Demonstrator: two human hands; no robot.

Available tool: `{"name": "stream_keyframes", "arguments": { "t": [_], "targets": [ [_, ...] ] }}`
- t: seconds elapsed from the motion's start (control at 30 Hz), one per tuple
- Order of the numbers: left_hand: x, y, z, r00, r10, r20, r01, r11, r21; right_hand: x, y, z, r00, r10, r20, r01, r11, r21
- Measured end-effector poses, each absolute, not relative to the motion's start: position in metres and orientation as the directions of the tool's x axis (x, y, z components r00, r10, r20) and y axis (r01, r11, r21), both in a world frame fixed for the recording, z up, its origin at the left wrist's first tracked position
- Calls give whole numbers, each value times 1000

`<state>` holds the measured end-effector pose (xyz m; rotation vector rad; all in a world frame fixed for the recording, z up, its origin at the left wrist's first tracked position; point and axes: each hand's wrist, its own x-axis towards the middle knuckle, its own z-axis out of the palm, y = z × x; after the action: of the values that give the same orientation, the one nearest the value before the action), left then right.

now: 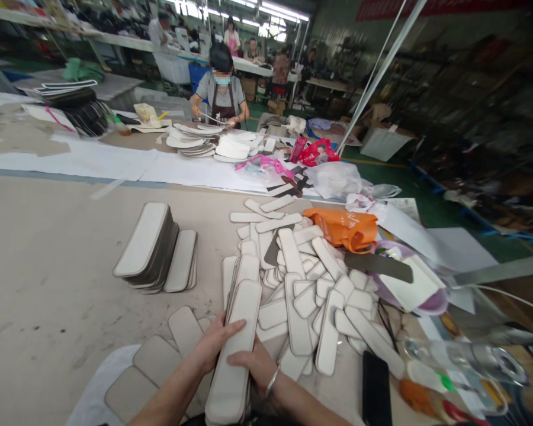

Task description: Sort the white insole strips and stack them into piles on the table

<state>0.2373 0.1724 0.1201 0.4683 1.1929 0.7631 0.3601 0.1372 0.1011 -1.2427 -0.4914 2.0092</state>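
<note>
My left hand [212,343] and my right hand [256,362] are closed round a stack of long white panels [229,393] with rounded corners, gripping it from both sides near its middle. The stack slants away from me at the table's near edge, and the thumbs lie over its top panel. More panels like these [298,319] lie in a loose heap right of my hands. Beyond them to the left stand a tall neat pile of wider panels [144,239] and a lower pile of narrow ones [180,260]. The fingers under the stack are hidden.
Larger flat panels [156,358] lie by my left forearm. A black phone [376,387], a glass jar [466,358], a purple basin [435,305] and an orange bag [344,228] are on the right. Across the table a person in an apron [223,97] handles pieces.
</note>
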Motion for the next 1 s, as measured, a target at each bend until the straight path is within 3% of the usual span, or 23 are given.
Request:
{"name": "stream_keyframes", "arguments": {
  "t": [0.13,0.23,0.3,0.37,0.4,0.5,0.63,0.7,0.8,0.87,0.93,1.0],
  "targets": [
    [237,148,136,142,745,-652,-305,659,687,359,111,111,-285,791,-542,-312,-611,-728],
    [232,142,153,166,797,-581,-354,598,719,375,112,121,-405,838,-365,-221,-477,-851],
    [225,140,162,203,833,-515,-393,551,736,395,128,128,-501,797,-336,-104,-441,-892],
    [218,137,167,248,844,-475,-425,536,729,417,158,140,-459,794,-398,8,-445,-896],
    [216,136,168,271,839,-471,-434,543,719,428,177,150,-332,847,-415,5,-439,-899],
    [215,130,167,323,818,-477,-447,576,684,446,237,195,-94,979,-181,-70,-188,-980],
    [223,126,165,333,798,-503,-448,603,660,430,299,257,-275,960,59,46,74,-996],
    [226,125,165,322,791,-520,-435,612,661,412,316,268,-389,917,87,89,131,-987],
    [226,125,166,313,794,-521,-435,607,665,386,326,257,-475,880,7,194,113,-975],
    [223,123,168,320,800,-507,-446,600,665,378,325,242,-350,936,-45,317,73,-946],
    [220,122,171,324,804,-499,-454,595,663,377,321,229,-198,980,-4,398,77,-914],
    [219,120,174,323,804,-499,-451,594,666,380,318,224,-186,982,29,407,104,-908]
  ]
}}
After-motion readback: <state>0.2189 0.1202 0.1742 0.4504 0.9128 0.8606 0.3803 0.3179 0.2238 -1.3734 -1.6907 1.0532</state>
